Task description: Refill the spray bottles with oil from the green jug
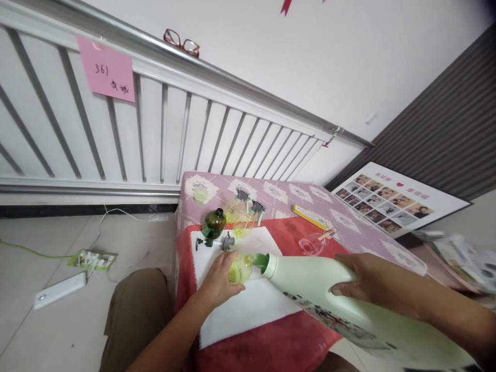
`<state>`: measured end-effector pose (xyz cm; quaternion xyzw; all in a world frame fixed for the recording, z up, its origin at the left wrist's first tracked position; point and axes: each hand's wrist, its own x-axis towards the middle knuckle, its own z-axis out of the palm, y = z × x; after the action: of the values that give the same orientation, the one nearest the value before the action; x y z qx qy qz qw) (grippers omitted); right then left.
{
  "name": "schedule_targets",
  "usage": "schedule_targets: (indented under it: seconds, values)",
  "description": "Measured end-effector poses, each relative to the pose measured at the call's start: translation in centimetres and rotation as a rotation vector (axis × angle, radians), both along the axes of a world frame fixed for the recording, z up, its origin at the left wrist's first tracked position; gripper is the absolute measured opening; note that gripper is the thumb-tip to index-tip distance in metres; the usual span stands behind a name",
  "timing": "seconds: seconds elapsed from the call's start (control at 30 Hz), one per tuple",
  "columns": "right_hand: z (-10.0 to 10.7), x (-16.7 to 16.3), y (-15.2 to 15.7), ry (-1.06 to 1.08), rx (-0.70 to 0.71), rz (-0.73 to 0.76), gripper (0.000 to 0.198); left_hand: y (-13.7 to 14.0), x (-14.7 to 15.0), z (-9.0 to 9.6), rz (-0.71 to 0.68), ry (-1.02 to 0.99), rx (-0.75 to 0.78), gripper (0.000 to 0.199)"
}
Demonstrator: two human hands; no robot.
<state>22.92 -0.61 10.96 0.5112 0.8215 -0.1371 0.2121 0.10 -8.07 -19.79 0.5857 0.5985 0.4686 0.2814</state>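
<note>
My left hand [219, 284] is closed around a small yellowish see-through bottle [241, 268] with an open neck, over a white cloth [267, 310]. With my right hand [368, 287] I grip a large pale green jug [310, 274] by its handle, lying tilted. Its uncapped mouth is right at the small bottle's neck; whether liquid is flowing I cannot tell. Beside the left hand lie a grey spray head [228, 241] and a black pump head [202, 243]. A dark green bottle [214, 224] and yellowish spray bottles [243, 223] stand just behind.
A light green cap [200, 196], a yellow box [310, 217] and a coil of clear pink tubing [312, 244] lie on the table, partly covered by a red cloth [267, 343]. A white radiator [174, 134] runs behind. On the floor is a power strip [93, 259].
</note>
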Motion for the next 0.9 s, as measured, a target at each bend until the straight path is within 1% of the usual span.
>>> schedule_targets:
  seconds: [0.2, 0.37, 0.7, 0.9]
  values:
    - [-0.06, 0.15, 0.01, -0.006, -0.007, -0.008, 0.029, -0.03, 0.01, 0.15, 0.006, 0.000, 0.007, 0.096]
    - [-0.12, 0.25, 0.03, 0.005, -0.007, -0.003, 0.029, -0.09, -0.07, 0.42, -0.002, 0.010, -0.017, 0.096]
    - [-0.14, 0.18, 0.03, -0.003, 0.002, -0.004, 0.028, 0.03, -0.06, -0.03, 0.000, 0.005, 0.016, 0.096]
    - [-0.12, 0.18, 0.07, 0.016, -0.008, 0.006, 0.028, 0.02, -0.07, 0.00, -0.003, 0.004, 0.005, 0.096]
